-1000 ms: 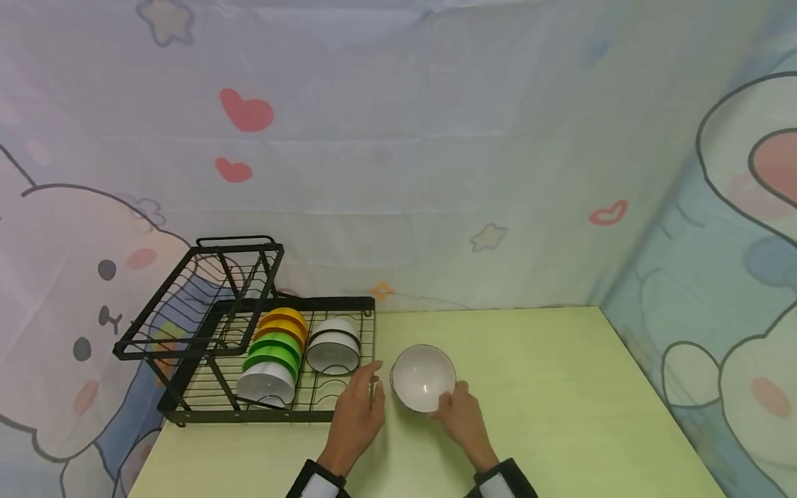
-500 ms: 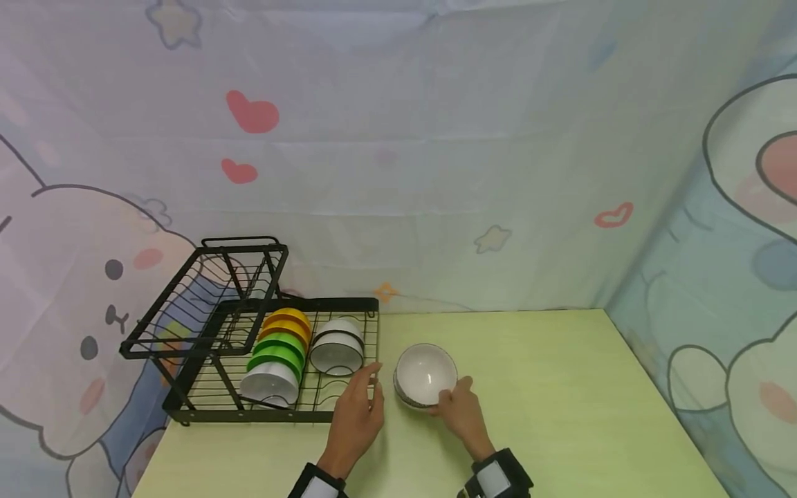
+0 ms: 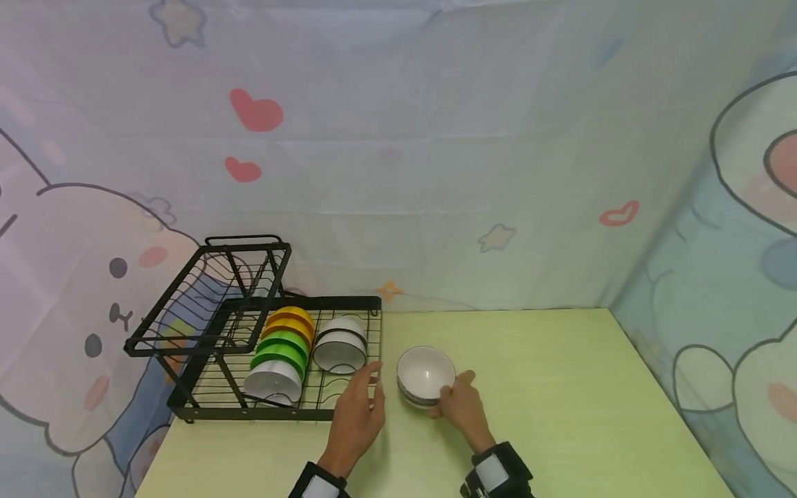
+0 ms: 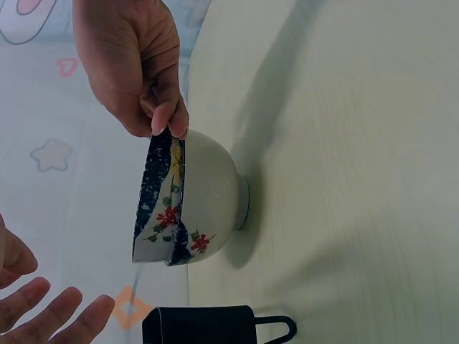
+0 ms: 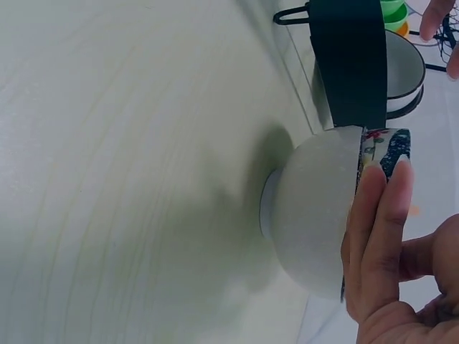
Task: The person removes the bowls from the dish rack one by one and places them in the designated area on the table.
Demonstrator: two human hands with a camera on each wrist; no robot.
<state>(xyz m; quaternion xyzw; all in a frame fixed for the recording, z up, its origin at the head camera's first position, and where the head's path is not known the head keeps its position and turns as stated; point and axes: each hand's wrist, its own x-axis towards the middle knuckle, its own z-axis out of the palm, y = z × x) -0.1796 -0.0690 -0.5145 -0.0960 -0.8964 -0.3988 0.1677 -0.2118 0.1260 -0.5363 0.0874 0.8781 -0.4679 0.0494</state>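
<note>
Just below centre in the head view, the fingers of the right hand (image 3: 463, 411) are pinching the near-right rim of a set of nested bowls (image 3: 426, 373). The thumb is resting over the rim, and the other fingers are lying along the outside. To the left, the left hand (image 3: 356, 418) is holding nothing; its fingers are extending in a relaxed, parted position near the bowls. Contact between this hand and the rack behind it cannot be confirmed.

The nested bowls are facing mouth-up above the lower centre of the worktop (image 3: 548, 408), showing a white interior. At the centre of the left wrist view, dark blue patterning and red flowers are showing on the outside, and the upper rim is sitting at a slight angle to the lower one.

At lower left of the head view, a black dish rack (image 3: 249, 414) is standing on the worktop. Its lower tier is carrying orange bowls (image 3: 291, 315), green bowls (image 3: 280, 351) and a white bowl (image 3: 272, 380) in one row, with white-and-black bowls (image 3: 339, 349) occupying the next row. Behind, a printed backdrop (image 3: 429, 180) is filling the upper frame.
</note>
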